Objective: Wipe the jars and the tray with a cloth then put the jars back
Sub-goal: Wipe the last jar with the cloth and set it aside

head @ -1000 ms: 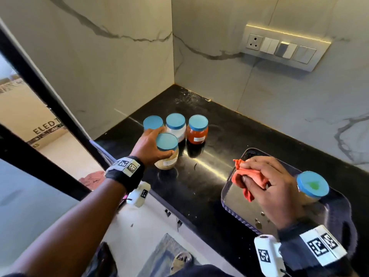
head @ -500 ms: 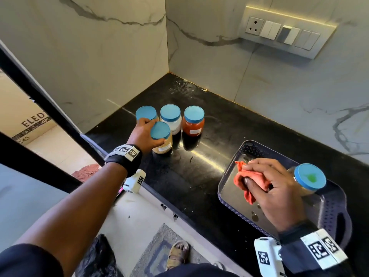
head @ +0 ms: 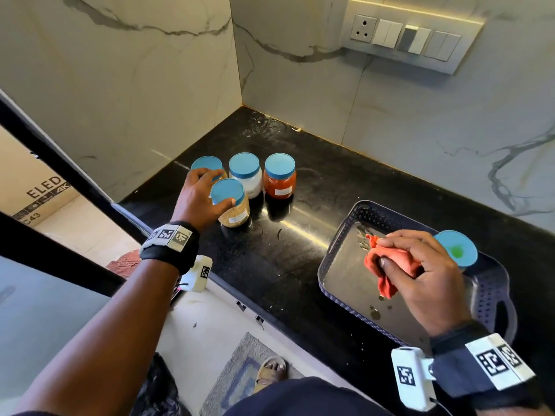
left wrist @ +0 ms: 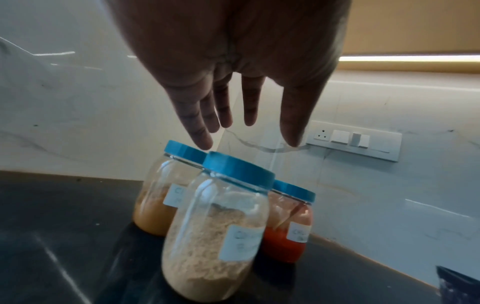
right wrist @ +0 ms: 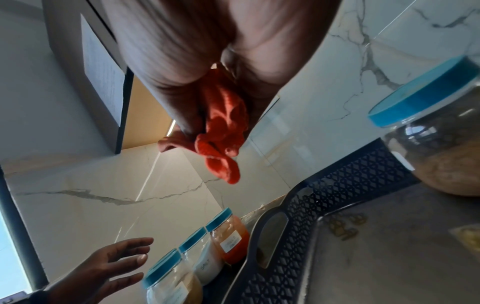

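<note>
Four blue-lidded jars stand grouped on the black counter: a beige grain jar (head: 232, 205) in front, with an orange-brown one (head: 207, 165), a white one (head: 246, 175) and a red one (head: 280, 178) behind it. My left hand (head: 199, 199) hovers over the grain jar (left wrist: 215, 236), fingers (left wrist: 200, 131) straight and spread just above the lids, gripping nothing. My right hand (head: 420, 271) clutches a bunched orange cloth (head: 390, 262) above the dark perforated tray (head: 327, 265). A fifth jar (head: 456, 249) stands in the tray's far right corner, partly behind that hand.
Marble walls meet in a corner behind the jars, and a switch panel (head: 408, 34) sits high on the right wall. The counter's front edge runs close to the tray. Small crumbs or stains lie on the tray floor (right wrist: 345, 228).
My left hand has let go of the grain jar, which stands on the counter by the others, and its fingers have straightened above it. The right hand stays over the tray with the cloth.
</note>
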Available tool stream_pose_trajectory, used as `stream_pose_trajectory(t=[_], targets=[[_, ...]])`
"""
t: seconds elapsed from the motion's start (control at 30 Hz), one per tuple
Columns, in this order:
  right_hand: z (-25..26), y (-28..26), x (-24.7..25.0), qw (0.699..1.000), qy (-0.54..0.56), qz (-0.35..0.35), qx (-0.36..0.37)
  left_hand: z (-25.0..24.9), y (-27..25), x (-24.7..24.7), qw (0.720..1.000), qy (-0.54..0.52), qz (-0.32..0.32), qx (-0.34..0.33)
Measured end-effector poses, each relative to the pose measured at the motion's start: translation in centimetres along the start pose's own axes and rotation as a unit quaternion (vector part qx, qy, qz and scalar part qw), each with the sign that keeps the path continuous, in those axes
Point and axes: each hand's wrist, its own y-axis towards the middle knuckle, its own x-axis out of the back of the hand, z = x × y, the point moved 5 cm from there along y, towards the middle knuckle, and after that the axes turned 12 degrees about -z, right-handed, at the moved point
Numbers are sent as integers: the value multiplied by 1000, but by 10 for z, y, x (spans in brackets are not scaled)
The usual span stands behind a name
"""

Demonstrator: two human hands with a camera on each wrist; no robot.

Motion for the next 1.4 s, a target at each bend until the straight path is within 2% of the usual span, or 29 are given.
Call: stream_pose_trajectory(t=[0.13, 0.23, 0.3, 0.43, 0.53, 0.67, 0.73, 0.8, 0.97, 1.17, 1.4], targets=[[-16, -1, 27, 999, -11, -33, -25, -32, -9, -7, 997, -61, -44, -32], [-34, -5, 56, 994, -28, -87, -53, -66, -13, -28, 991, -129, -42, 10], [-46, -8, 74, 989, -40, -124, -74, -95, -20, -48, 985, -169, -13, 27], [-63, -24, 119, 968, -64, -198, -136, -173, -41, -100, 968, -240, 76, -17], [-70, -40, 149, 953, -90, -236, -167, -218, -56, -142, 964, -202, 168, -38], [-82, -69, 180, 937, -116, -264, -199, -272, -82, -183, 944, -166, 273, -83], [-85, -82, 192, 931, -123, -271, -210, -294, -95, -201, 932, -129, 318, -116], [-89, -92, 205, 923, -124, -287, -223, -314, -105, -215, 925, -115, 343, -118], [-108, -111, 219, 909, -73, -311, -267, -329, -114, -243, 939, -59, 309, -137], [-104, -100, 218, 927, -104, -271, -236, -336, -106, -263, 930, -68, 345, -104], [-125, -96, 206, 917, -23, -275, -287, -343, -99, -270, 922, -81, 365, -103]])
